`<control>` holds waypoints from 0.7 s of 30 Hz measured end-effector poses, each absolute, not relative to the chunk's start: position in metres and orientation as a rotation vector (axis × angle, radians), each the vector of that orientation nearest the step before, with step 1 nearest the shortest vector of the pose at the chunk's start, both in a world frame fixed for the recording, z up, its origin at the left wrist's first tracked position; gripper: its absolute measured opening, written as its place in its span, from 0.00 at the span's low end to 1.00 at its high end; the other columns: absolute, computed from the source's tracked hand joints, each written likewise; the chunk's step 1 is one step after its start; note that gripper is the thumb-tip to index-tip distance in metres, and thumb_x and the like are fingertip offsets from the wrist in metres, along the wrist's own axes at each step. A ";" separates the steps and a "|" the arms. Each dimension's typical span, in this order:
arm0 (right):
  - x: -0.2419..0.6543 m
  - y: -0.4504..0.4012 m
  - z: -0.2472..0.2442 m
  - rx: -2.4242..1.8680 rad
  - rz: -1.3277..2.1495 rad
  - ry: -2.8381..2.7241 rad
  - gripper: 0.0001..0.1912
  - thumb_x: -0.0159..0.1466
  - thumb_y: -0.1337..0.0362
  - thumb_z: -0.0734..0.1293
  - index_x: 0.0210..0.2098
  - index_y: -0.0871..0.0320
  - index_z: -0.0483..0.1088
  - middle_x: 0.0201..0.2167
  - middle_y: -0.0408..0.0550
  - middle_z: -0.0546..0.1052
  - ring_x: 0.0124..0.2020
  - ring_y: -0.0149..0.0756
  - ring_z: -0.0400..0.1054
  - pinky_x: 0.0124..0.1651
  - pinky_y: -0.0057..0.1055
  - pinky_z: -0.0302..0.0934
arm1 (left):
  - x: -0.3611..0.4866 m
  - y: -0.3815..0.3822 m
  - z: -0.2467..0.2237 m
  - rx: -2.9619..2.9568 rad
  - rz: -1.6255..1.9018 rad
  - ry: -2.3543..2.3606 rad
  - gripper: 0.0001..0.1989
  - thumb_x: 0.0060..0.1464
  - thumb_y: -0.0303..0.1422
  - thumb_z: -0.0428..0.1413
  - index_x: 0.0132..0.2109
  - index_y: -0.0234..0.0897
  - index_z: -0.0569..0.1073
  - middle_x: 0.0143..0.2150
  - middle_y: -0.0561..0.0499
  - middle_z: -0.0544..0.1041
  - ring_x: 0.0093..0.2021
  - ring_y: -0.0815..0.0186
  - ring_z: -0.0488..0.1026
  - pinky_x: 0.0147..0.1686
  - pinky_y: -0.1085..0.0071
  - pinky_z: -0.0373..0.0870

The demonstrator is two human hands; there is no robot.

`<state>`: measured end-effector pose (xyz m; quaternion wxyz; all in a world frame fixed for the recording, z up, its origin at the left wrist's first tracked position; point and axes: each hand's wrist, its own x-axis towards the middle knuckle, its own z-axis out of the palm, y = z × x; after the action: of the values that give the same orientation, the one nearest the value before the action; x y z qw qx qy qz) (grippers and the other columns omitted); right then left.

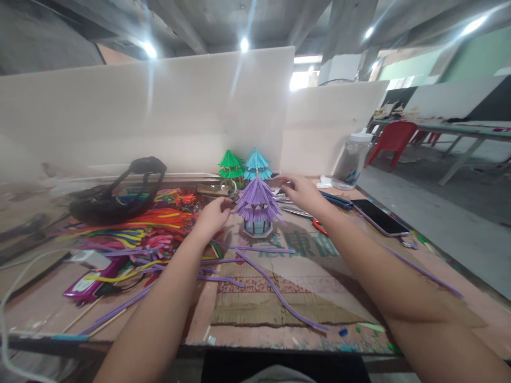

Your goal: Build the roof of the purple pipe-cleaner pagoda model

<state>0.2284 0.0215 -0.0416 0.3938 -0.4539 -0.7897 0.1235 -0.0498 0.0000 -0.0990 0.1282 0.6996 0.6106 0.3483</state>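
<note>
Purple pagoda model (258,205): upright on the cardboard, midway between my two hands, its tiered roof above a pale blue, many-sided base.
Left hand (217,214): beside the roof, fingers bent; from my view I cannot tell how wide the grip is, or whether it touches.
Right hand (302,192): across from it, loosely open, thumb and fingers parted near the roof; contact unclear.
Cardboard (255,314): large green Chinese characters, of which I read 康; its neighbours are partly hidden or blurred. A red scrollwork band runs below them.
Clear bottle (351,165): white lid, blue marking too small for me to read.
Phone (379,217): dark screen, no writing visible.
Green model (230,165) and blue model (256,162): side by side behind the purple one.
Purple strips (275,290): strewn across the cardboard and to my left.
Magenta-and-white device (85,284): far left, label unreadable.
</note>
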 end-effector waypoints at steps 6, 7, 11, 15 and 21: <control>0.228 0.046 -0.066 -1.132 0.667 -1.886 0.23 0.64 0.69 0.62 0.59 0.60 0.69 0.47 0.54 0.78 0.29 0.32 0.71 0.32 0.32 0.67 | -0.048 0.006 -0.119 2.041 0.574 1.643 0.25 0.45 0.42 0.61 0.48 0.32 0.75 0.45 0.43 0.79 0.38 0.60 0.76 0.37 0.70 0.69; 0.227 0.048 -0.070 -1.115 0.742 -1.861 0.22 0.65 0.67 0.61 0.58 0.60 0.69 0.47 0.54 0.77 0.30 0.32 0.71 0.30 0.31 0.67 | -0.045 0.005 -0.120 2.045 0.567 1.617 0.25 0.44 0.45 0.61 0.46 0.32 0.76 0.43 0.44 0.79 0.38 0.60 0.76 0.36 0.71 0.69; 0.220 0.050 -0.078 -1.017 0.961 -1.769 0.19 0.67 0.58 0.60 0.51 0.60 0.74 0.42 0.52 0.78 0.30 0.33 0.70 0.29 0.30 0.68 | -0.036 0.002 -0.121 2.066 0.582 1.552 0.19 0.45 0.45 0.61 0.37 0.34 0.76 0.34 0.47 0.80 0.34 0.62 0.75 0.33 0.71 0.67; 0.218 0.045 -0.075 -0.996 0.935 -1.779 0.23 0.66 0.49 0.59 0.42 0.61 0.76 0.30 0.48 0.76 0.23 0.29 0.65 0.24 0.27 0.61 | -0.032 0.006 -0.128 2.073 0.660 1.531 0.13 0.47 0.40 0.59 0.34 0.34 0.76 0.32 0.48 0.80 0.33 0.62 0.75 0.33 0.71 0.68; 0.220 0.037 -0.064 -1.040 0.681 -1.903 0.16 0.60 0.54 0.67 0.38 0.59 0.77 0.30 0.46 0.78 0.26 0.30 0.66 0.30 0.28 0.60 | -0.025 0.009 -0.135 1.964 0.807 1.517 0.11 0.45 0.33 0.56 0.36 0.33 0.77 0.33 0.49 0.81 0.34 0.62 0.75 0.36 0.72 0.71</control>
<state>0.2198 0.0366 -0.0638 0.4207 -0.4150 -0.7596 0.2718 -0.0253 0.0089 -0.1350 0.2630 0.7260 0.5610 0.2983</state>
